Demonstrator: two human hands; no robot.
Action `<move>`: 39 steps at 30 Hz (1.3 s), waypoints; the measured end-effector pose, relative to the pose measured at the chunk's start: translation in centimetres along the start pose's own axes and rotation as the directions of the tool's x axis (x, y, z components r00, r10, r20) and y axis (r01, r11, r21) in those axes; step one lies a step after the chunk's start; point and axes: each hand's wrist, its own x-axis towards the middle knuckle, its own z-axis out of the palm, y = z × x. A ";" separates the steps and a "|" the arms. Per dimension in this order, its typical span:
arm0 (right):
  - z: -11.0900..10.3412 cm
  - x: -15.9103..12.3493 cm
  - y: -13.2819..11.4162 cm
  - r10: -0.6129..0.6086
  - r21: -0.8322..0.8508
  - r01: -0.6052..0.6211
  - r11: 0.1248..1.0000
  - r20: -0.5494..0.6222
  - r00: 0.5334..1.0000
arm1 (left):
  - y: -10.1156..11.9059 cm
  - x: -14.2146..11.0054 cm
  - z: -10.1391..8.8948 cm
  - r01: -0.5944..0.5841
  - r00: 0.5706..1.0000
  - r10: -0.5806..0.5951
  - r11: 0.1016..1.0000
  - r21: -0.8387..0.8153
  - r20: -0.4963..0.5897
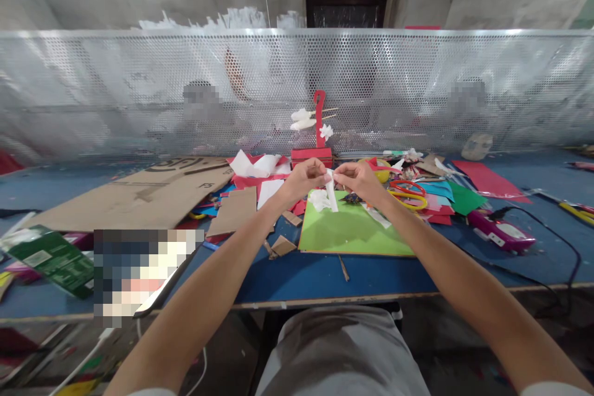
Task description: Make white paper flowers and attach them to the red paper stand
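Fingers [318,164] of my left hand [302,174] and right hand [361,178] pinch a white strip [331,195] above a green sheet [346,235]; mostly open tabletop [297,279] borders its near edge.

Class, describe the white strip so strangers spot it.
On the blue table lies a bright green sheet. Over it, between the left grip and right grip, hangs a narrow white strip. Its straight edges distinguish it from the crumpled white piece alongside.
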 end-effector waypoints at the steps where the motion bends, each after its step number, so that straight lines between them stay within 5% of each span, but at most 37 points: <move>1: 0.0 0.0 0.0 0.003 0.000 -0.003 1.000 -0.002 1.000 | 0.0 0.0 0.0 -0.001 1.000 0.001 1.000 -0.002 -0.003; 27: 0.1 0.0 0.0 0.025 -0.003 -0.025 1.000 -0.017 1.000 | 0.3 0.0 0.1 -0.015 1.000 0.015 0.999 0.051 -0.012; 39: 0.3 -0.2 -0.8 -0.165 -0.182 0.139 0.973 -0.140 0.976 | 0.6 0.0 0.7 -0.056 0.998 0.051 0.966 0.254 0.025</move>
